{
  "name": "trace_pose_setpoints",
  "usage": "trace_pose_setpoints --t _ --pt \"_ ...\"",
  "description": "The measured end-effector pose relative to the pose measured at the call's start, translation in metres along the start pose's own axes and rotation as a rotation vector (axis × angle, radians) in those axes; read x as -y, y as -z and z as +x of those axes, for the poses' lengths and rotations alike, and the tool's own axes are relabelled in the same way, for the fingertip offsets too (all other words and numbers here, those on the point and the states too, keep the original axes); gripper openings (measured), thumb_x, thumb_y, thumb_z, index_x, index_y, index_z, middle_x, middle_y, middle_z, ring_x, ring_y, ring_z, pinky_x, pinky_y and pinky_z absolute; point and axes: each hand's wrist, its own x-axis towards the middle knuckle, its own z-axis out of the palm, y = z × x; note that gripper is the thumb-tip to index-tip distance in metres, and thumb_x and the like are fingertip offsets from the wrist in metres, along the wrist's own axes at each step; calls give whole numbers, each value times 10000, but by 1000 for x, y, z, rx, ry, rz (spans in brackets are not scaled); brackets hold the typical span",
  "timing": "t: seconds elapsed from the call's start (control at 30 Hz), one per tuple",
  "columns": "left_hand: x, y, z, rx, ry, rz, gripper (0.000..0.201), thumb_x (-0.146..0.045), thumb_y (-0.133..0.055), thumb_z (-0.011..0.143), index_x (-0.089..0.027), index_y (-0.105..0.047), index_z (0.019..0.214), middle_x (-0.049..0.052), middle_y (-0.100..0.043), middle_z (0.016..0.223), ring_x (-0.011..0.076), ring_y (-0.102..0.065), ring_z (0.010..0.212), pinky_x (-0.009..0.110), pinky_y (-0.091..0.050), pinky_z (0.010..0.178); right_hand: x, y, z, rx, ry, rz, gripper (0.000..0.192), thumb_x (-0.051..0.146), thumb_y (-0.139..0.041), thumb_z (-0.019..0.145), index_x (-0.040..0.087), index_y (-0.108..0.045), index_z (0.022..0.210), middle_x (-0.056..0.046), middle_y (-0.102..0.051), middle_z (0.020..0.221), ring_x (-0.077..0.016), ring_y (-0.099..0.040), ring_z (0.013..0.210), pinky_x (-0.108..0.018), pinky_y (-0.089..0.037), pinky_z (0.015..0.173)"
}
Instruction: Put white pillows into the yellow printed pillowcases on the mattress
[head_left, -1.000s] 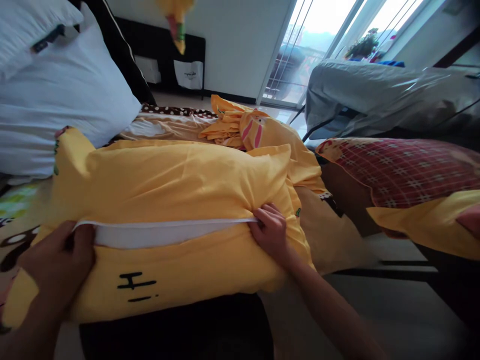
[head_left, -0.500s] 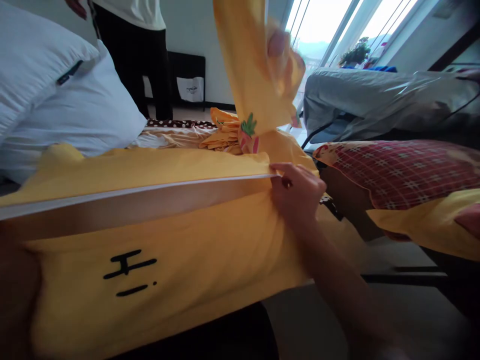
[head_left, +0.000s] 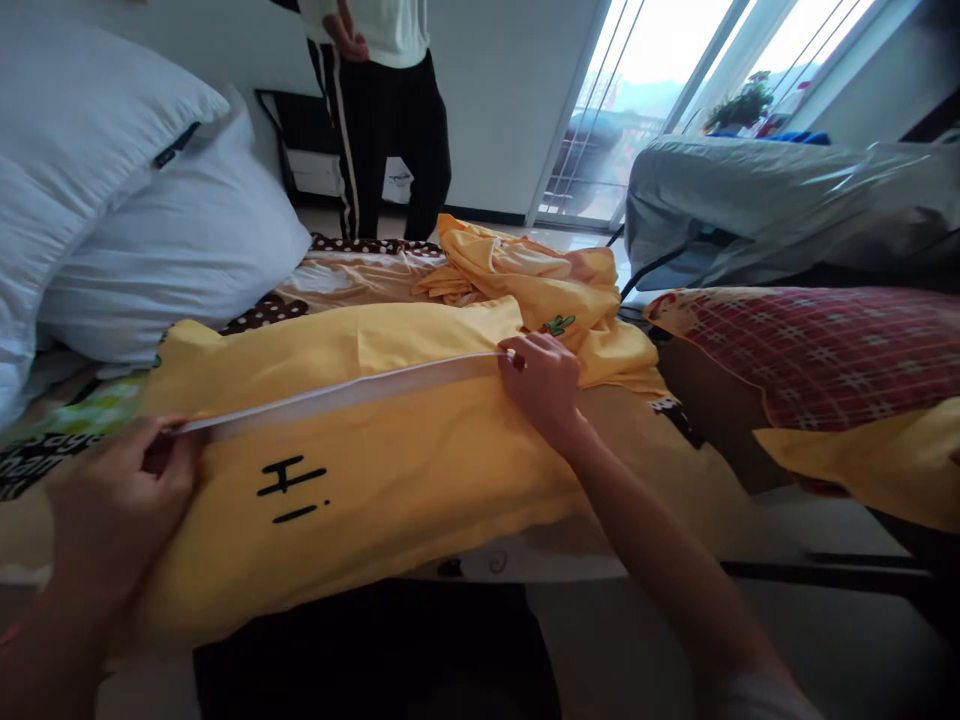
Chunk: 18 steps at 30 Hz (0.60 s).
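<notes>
Across the bed [head_left: 352, 275] lies a yellow pillowcase [head_left: 390, 450] printed "Hi", stretched along its near edge below two white pillows [head_left: 172, 230] at the far left corner. Its white zipper strip [head_left: 337, 395] runs taut between the left hand [head_left: 124, 495] and right hand [head_left: 544, 385], fingers of each pinched together on an end.

Yellow pillowcase [head_left: 390, 470] with black "Hi" lettering and a white zipper strip [head_left: 337, 395] — red-checked cushion [head_left: 817, 345], white pillows [head_left: 150, 220].
</notes>
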Motion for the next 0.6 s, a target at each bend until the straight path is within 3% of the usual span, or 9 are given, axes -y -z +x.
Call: trace_pose_setpoints --t 0.07,0.13,0.2,0.27,0.33,0.43,0.5,0.6 --pt "-14 -1 -12 -87 -241 23 381 -445 -395 920 -164 -623 1037 103 -649 933 273 -597 916 400 -464 816 -2 7 6 -93 12 -2 134 206 -563 837 214 -692 799 -53 -613 873 -185 -554 832 -283 -366 646" --pt "-37 -4 -25 -132 -571 -24 316 -324 -394 943 -149 -586 1122 123 -640 1016 281 -589 984 429 -457 889 1 7 10 -80 23 -40 123 194 -573 820 212 -694 832 -72 -615 927 -208 -552 883 -291 -374 648" --pt "-69 -11 -34 -76 -877 -154 293 -180 -403 926 -169 -558 1174 90 -646 1115 234 -596 1042 387 -469 934 6 2 14 30 28 -94 193 155 -578 792 208 -688 941 -86 -634 965 -224 -558 910 -298 -377 655" --pt "-104 -21 -36 11 -1043 -237 367 -103 -363 916 -139 -533 1240 90 -621 1239 203 -561 1173 349 -446 1021 12 -3 18 168 17 -149 291 119 -569 772 211 -670 1029 -87 -657 985 -217 -569 873 -298 -365 641" --pt "-135 -33 -32 106 -1050 -222 402 -152 -324 957 -89 -496 1314 128 -547 1370 218 -482 1300 370 -392 1100 14 -5 25 249 -3 -192 289 97 -549 767 212 -675 999 -80 -674 963 -194 -567 786 -294 -340 616" --pt "-165 -44 -22 235 -995 -155 500 -334 -297 1005 -65 -409 1412 163 -412 1493 268 -347 1412 433 -320 1149 11 2 39 207 -18 -221 250 97 -501 786 201 -690 913 -77 -679 943 -170 -550 717 -294 -309 605" --pt "-176 -45 -13 331 -974 -114 527 -367 -277 1006 -83 -378 1439 173 -469 1446 296 -413 1364 488 -344 1107 6 9 48 147 4 -224 241 106 -494 770 193 -697 868 -73 -677 929 -166 -541 703 -295 -288 604" --pt "-192 -43 1 458 -906 -70 524 -314 -258 992 -91 -341 1460 176 -638 1220 310 -614 1112 520 -435 967 0 17 58 89 58 -179 222 102 -514 687 191 -698 774 -53 -671 831 -156 -506 654 -294 -239 587"
